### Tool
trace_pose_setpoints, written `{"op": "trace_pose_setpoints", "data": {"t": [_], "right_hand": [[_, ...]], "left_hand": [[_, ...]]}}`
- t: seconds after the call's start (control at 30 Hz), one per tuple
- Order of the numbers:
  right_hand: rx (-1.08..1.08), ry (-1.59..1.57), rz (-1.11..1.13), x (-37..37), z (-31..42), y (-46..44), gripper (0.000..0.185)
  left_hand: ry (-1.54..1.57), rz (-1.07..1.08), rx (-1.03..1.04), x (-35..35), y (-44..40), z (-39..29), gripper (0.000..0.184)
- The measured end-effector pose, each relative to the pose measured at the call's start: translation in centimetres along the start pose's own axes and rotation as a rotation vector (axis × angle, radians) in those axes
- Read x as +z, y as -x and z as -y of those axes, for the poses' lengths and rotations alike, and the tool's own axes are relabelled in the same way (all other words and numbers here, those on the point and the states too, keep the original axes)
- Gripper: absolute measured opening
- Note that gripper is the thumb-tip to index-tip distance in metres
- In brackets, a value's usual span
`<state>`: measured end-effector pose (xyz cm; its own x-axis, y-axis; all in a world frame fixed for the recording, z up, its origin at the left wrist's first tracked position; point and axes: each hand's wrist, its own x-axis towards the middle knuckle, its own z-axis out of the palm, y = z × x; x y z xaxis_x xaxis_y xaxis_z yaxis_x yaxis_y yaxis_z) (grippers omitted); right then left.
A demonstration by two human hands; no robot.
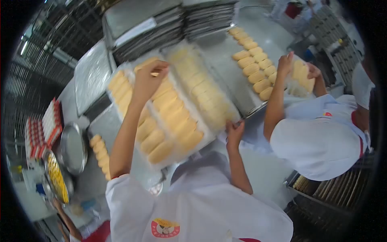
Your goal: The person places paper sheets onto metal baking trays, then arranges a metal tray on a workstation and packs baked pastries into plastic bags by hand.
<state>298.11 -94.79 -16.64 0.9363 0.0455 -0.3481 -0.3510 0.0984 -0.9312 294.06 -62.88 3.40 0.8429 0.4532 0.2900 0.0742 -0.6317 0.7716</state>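
Long pale-yellow bread pieces (169,107) lie in rows on white sheets in front of me. My left hand (155,70) is over the far end of these rows, with thumb and fingers closed in a pinch; what is between them I cannot make out. A further row to the right is under a whitish translucent sheet (201,86). At that row's near right corner, my right hand (234,131) has its fingers closed on the sheet's edge.
Stacked metal trays (145,34) stand at the back. On the right, a co-worker (314,137) handles bread pieces beside a metal tray (221,60). To the left are steel bowls (74,147), egg cartons (44,129) and another row of bread (100,155). Another person's arm (66,220) shows lower left.
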Motion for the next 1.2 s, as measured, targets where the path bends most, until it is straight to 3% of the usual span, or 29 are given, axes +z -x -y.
{"op": "trace_pose_setpoints", "data": {"t": [0.07, 0.17, 0.23, 0.27, 0.33, 0.4, 0.43, 0.47, 0.5, 0.53, 0.57, 0.6, 0.63, 0.67, 0.73, 0.83, 0.97, 1.2], "right_hand": [[-0.143, -0.008, -0.005, -0.2, -1.5, -1.2, 0.043], [-0.117, 0.021, -0.043, -0.6, 0.7, 0.3, 0.040], [-0.506, 0.404, -0.179, -1.5, 1.7, 2.3, 0.040], [-0.493, 0.403, -0.180, -1.1, 2.8, 4.0, 0.040], [-0.728, 0.476, -0.152, 0.1, 4.6, 7.5, 0.028], [-0.864, 0.354, 0.237, 2.0, 3.8, 9.8, 0.024], [-1.170, 0.753, 0.387, 3.0, 2.9, 11.2, 0.028], [-1.313, 0.659, 0.668, 5.1, 4.9, 13.0, 0.024], [-1.246, 0.449, 0.858, 8.1, 5.2, 14.4, 0.021], [-1.380, 0.433, 1.109, 10.1, 7.5, 15.1, 0.019], [-1.662, 0.539, 0.938, 11.4, 7.3, 15.8, 0.016], [-1.625, 0.511, 0.962, 12.7, 5.7, 16.0, 0.014], [-1.831, 0.672, 0.827, 12.8, 5.5, 16.5, 0.014], [-1.845, 0.767, 0.843, 12.9, 4.6, 16.4, 0.015], [-1.839, 0.872, 0.828, 12.7, 3.1, 16.3, 0.015], [-1.866, 0.794, 0.815, 13.5, 2.4, 16.7, 0.016], [-1.760, 0.863, 0.869, 13.3, 1.6, 16.3, 0.024], [-1.715, 1.058, 0.881, 15.5, 1.8, 16.5, 0.036]], "left_hand": [[-0.035, -0.200, -0.103, -3.6, 6.1, -0.1, 0.016], [-0.094, -0.510, -0.318, -5.7, 16.9, 1.9, 0.017], [0.074, -0.604, -0.563, -4.2, 24.8, 3.4, 0.019], [0.186, -0.611, -0.691, -2.9, 27.7, 2.6, 0.022], [0.401, -0.601, -0.840, -0.5, 31.4, 2.3, 0.027], [0.568, -0.531, -0.931, 0.5, 33.2, 2.3, 0.030], [0.655, -0.551, -0.925, 0.9, 33.7, 2.6, 0.028], [0.769, -0.538, -0.905, 1.2, 33.5, 3.2, 0.028], [0.798, -0.575, -0.904, 1.5, 32.8, 3.2, 0.031], [0.777, -0.463, -0.820, 1.2, 32.8, 4.5, 0.035], [0.681, -0.489, -0.795, 1.3, 31.6, 2.6, 0.034], [0.614, -0.392, -0.773, 0.8, 31.6, 2.6, 0.036], [0.482, -0.395, -0.828, 0.5, 31.8, 5.6, 0.037], [0.502, -0.300, -0.781, 1.4, 31.0, 6.0, 0.037], [0.477, -0.336, -0.611, 2.2, 31.7, 5.4, 0.037], [0.440, -0.415, -0.444, -0.1, 31.6, 3.7, 0.037], [0.359, -0.269, -0.474, -0.4, 31.0, 2.6, 0.032], [0.727, -0.206, -0.657, -1.1, 30.7, 1.4, 0.030]]}}
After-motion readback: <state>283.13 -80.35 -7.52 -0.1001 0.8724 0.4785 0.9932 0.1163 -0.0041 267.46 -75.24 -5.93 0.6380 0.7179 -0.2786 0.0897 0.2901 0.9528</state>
